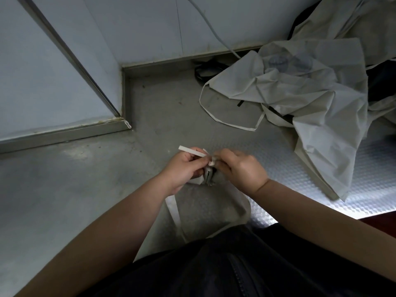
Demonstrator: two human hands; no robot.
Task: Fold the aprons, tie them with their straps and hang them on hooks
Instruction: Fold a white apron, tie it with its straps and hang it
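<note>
Left hand (182,168): we pinch the strap end (191,151) between thumb and fingers — it sticks out past our knuckles, kept taut so the knot can draw tight.
Right hand (239,168): our fingers close on the wrap, just beside the left fingertips.
Folded apron (206,176): bunched small below both sets of fingers, held off the metal counter (85,189).
Neck loop (173,211): hangs free beneath our wrists — likely for the hook.
Unfolded aprons (300,88): heaped well beyond our fingers, waiting.
</note>
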